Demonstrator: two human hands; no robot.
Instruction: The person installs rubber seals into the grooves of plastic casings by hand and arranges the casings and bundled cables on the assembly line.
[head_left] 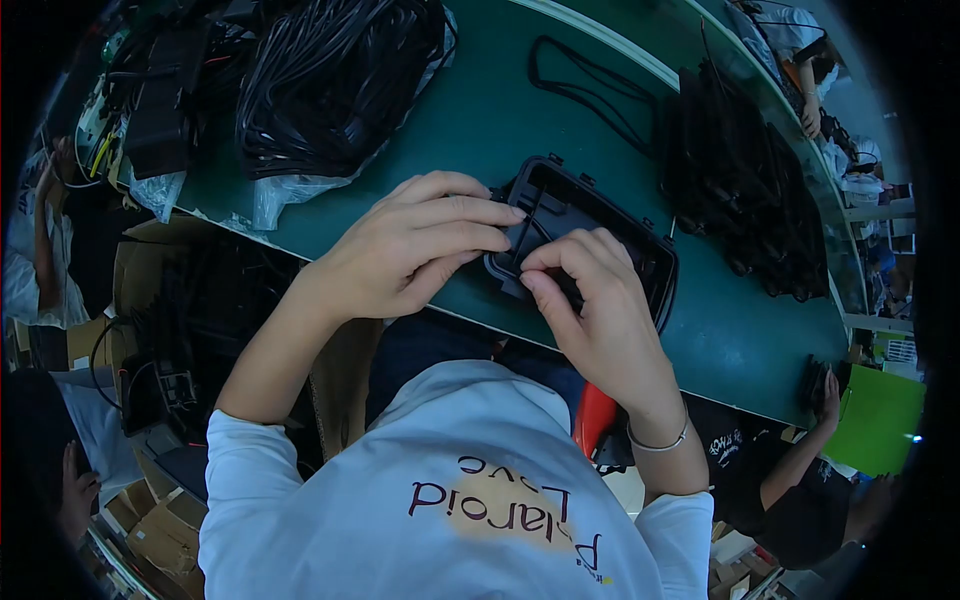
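Note:
A black plastic box (572,180) with latch tabs along its rim lies open side up on the green bench. At its left end is my left hand (410,240), its fingers bent over the box wall and the thumb below them. My right hand (600,295) reaches into the box with thumb and index finger pinched together. Between the two hands a short black cable (541,228) runs inside the box toward the right fingertips. The pinch point itself is mostly hidden by my fingers.
Behind my left hand lies a large coil of black cable (330,90) on plastic wrap. A loop of thin black cord (590,85) and a heap of black parts (740,180) sit farther right. A green panel (880,420) and other people are around the bench.

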